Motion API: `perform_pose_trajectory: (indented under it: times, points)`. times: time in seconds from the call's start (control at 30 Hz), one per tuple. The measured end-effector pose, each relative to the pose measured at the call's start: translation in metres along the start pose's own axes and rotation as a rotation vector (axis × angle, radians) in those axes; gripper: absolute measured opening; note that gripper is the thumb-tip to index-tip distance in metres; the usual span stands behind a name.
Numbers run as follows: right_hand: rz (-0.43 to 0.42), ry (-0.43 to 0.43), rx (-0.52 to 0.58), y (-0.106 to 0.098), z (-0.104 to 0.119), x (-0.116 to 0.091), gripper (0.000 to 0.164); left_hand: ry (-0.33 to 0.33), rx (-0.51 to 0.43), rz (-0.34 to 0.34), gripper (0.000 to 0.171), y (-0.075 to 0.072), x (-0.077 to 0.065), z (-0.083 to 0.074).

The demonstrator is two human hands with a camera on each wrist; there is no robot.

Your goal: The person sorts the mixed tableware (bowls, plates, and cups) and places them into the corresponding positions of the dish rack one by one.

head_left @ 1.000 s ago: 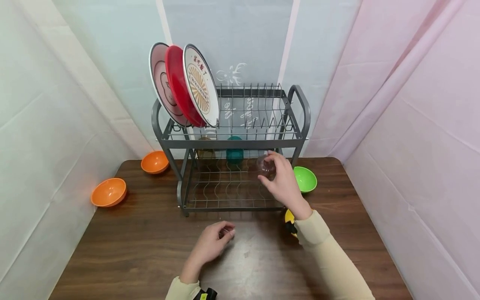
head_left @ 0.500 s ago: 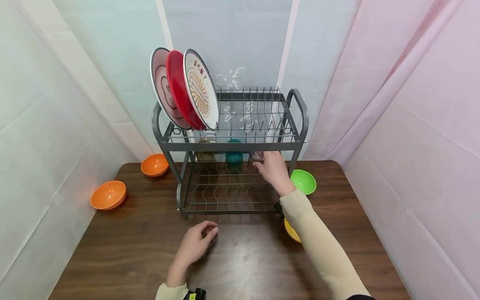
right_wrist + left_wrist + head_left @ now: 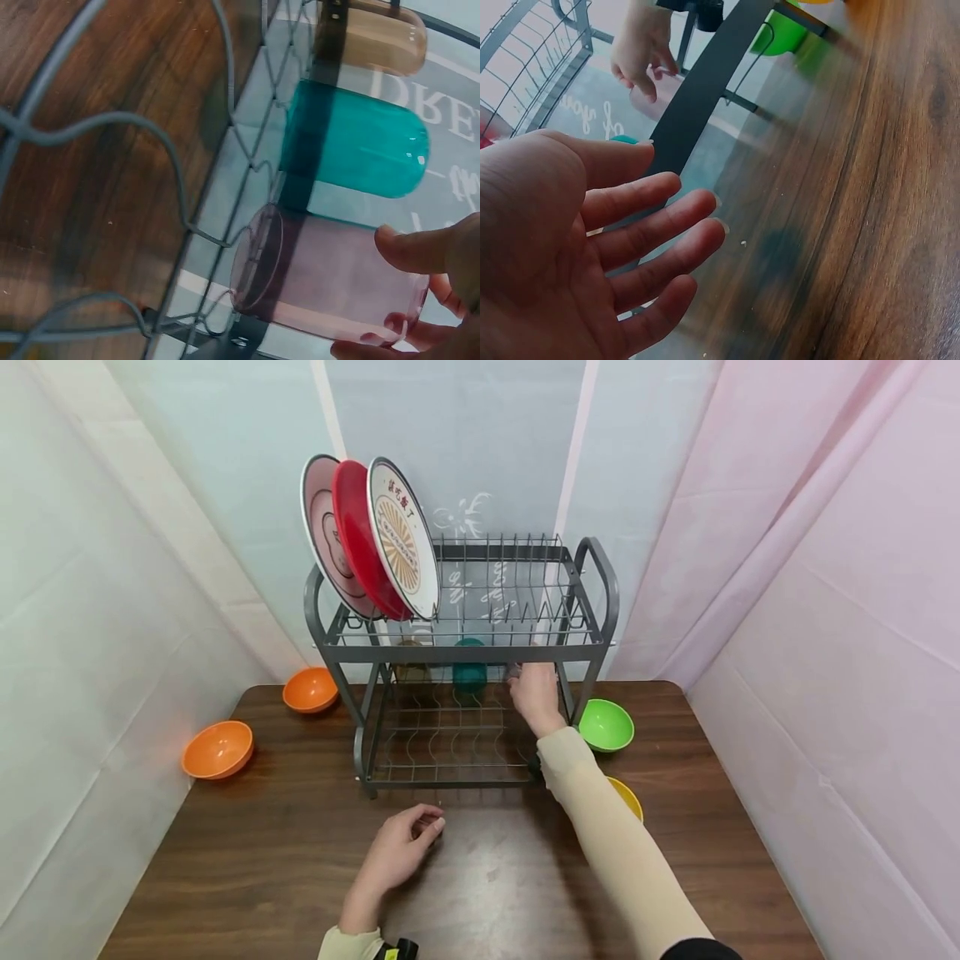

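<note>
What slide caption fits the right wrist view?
Right hand holds a transparent pink tumbler at the dish rack, teal tumbler and amber tumbler lined up beyond.

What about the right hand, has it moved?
Yes. Compared with the rack, the right hand has gone farther back inside and a little to the left.

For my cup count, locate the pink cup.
The pink cup is in the right grip, beside the teal cup in the right wrist view, at the lower tier's right side.

Cream sleeves (image 3: 611, 843) — black wrist device (image 3: 407, 949), yellow label (image 3: 392, 954)
</note>
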State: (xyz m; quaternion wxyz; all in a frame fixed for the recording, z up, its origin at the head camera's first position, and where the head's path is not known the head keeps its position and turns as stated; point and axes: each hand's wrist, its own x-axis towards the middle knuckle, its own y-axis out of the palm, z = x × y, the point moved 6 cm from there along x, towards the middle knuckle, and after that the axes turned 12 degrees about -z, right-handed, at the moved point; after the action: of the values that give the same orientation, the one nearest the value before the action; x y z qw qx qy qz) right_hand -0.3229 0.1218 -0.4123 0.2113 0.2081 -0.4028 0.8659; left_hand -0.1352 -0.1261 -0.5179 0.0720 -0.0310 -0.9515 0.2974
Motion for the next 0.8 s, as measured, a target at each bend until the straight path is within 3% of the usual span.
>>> perform_pose_trajectory:
  times: [0.3,0.53,0.8]
  points:
    - [0.058,0.002,-0.059,0.018,-0.005,0.009,0.05,0.007,-0.024,-0.017,0.028,-0.001,-0.001,-0.003]
    - [0.067,0.03,0.032,0.02,-0.007,0.013,0.044,-0.002,-0.011,0.001,0.029,0.001,0.0,-0.003]
    - [0.069,0.039,0.036,0.018,-0.009,0.014,0.044,-0.009,-0.024,0.008,0.029,0.001,0.0,-0.001]
